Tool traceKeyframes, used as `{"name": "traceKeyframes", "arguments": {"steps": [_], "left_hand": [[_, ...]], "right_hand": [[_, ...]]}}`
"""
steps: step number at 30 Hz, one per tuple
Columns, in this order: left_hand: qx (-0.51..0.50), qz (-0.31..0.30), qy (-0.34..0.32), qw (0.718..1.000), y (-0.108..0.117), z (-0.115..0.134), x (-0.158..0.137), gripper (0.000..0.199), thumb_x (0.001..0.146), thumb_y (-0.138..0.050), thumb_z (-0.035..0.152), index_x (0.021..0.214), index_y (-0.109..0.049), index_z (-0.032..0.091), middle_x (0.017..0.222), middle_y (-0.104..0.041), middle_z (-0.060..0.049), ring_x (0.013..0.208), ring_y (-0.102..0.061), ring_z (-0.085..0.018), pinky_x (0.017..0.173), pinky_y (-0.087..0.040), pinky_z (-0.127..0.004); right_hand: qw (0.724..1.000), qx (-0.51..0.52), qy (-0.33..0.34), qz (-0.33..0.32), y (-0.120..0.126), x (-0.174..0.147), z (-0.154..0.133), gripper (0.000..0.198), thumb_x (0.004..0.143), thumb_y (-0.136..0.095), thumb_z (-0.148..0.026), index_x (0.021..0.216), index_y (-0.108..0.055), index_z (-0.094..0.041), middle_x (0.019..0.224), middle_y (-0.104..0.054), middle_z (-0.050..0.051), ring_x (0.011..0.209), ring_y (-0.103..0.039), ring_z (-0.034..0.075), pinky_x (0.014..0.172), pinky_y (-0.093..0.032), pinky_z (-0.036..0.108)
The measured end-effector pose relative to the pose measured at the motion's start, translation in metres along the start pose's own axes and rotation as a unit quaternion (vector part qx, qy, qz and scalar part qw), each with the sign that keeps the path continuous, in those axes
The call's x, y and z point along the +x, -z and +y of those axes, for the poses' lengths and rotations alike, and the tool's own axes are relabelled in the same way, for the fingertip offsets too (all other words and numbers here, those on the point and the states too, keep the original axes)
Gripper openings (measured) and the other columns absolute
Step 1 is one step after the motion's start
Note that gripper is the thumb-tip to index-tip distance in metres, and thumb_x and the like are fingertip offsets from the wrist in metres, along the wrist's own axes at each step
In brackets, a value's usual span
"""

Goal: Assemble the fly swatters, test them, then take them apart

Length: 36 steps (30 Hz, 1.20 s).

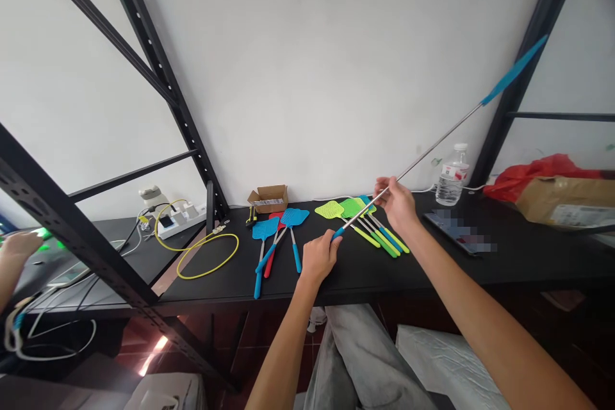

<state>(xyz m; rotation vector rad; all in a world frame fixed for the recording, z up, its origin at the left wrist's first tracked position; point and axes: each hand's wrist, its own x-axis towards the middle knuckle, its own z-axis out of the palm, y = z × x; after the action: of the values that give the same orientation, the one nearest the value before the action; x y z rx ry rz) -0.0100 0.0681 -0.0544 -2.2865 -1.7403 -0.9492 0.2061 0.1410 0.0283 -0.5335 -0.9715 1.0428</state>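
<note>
A blue fly swatter (439, 143) with a long, drawn-out metal rod slants up to the right above the black table. My left hand (319, 257) is wrapped around its blue handle. Further up, the fingers of my right hand (400, 206) close on the metal rod. The blue swatter head is seen nearly edge-on at the upper right. Left of my hands lie several short blue fly swatters (265, 228) and a red fly swatter (270, 262) partly beneath them. Behind my hands, yellow-green and green fly swatters (353, 207) lie fanned out, partly covered by the held rod.
A small open cardboard box (270, 200) stands by the wall. To the right are a water bottle (451, 178), a phone (454, 234) and a large carton (567, 202). A yellow cable (211, 277) and power strip (180, 221) lie left; another person's hand (19, 246) shows.
</note>
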Motion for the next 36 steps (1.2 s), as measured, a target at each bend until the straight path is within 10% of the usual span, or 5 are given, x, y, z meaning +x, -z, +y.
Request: {"name": "traceKeyframes", "arguments": {"steps": [14, 36], "left_hand": [[-0.065, -0.072, 0.028, 0.995, -0.002, -0.002, 0.001, 0.052, 0.096, -0.035, 0.052, 0.055, -0.043, 0.021, 0.053, -0.044, -0.001, 0.051, -0.045, -0.015, 0.054, -0.018, -0.029], [-0.214, -0.053, 0.078, 0.972, -0.004, -0.011, 0.005, 0.053, 0.092, -0.035, 0.058, 0.056, -0.022, 0.021, 0.054, -0.024, 0.004, 0.052, -0.023, -0.010, 0.053, -0.015, -0.028]], "right_hand": [[0.993, 0.121, 0.008, 0.007, -0.031, 0.022, -0.042, 0.059, 0.090, -0.040, -0.070, 0.060, -0.023, -0.023, 0.047, -0.010, -0.009, 0.039, -0.006, 0.009, 0.032, -0.013, 0.025], [0.996, 0.052, -0.011, -0.075, -0.099, -0.026, 0.024, 0.065, 0.081, -0.040, -0.081, 0.059, -0.017, -0.024, 0.050, -0.009, -0.009, 0.040, -0.010, 0.008, 0.035, -0.015, 0.024]]}}
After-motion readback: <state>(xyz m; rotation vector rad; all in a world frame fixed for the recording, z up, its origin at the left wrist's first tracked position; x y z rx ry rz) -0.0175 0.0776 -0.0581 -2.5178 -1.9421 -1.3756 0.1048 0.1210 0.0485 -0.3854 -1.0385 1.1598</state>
